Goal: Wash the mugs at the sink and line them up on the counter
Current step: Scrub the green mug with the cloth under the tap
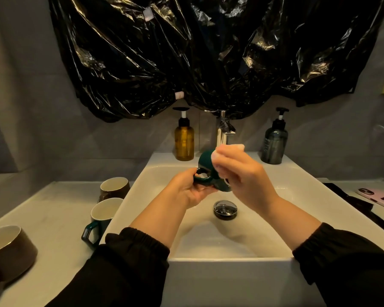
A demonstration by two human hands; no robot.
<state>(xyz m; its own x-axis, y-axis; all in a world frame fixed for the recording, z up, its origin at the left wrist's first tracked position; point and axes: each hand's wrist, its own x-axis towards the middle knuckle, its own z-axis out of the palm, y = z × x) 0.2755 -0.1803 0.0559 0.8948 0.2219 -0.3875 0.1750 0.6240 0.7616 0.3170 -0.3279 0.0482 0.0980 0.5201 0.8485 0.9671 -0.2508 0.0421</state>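
Note:
Over the white sink (142, 180) I hold a dark green mug (205, 161) on its side, its bottom toward the tap. My left hand (187, 188) grips it by the handle. My right hand (237, 171) is closed on a pale sponge or cloth (230, 148) pressed against the mug's outside. On the counter to the left stand a brown mug (114, 187), a green mug with a white inside (102, 216) and a larger brown mug (8, 251), all upright.
A chrome tap (224, 131) stands behind the basin, an amber pump bottle (184, 140) to its left and a dark pump bottle (274, 142) to its right. The chrome drain plug (225, 208) sits in the basin. A pink phone (379, 198) lies at the right.

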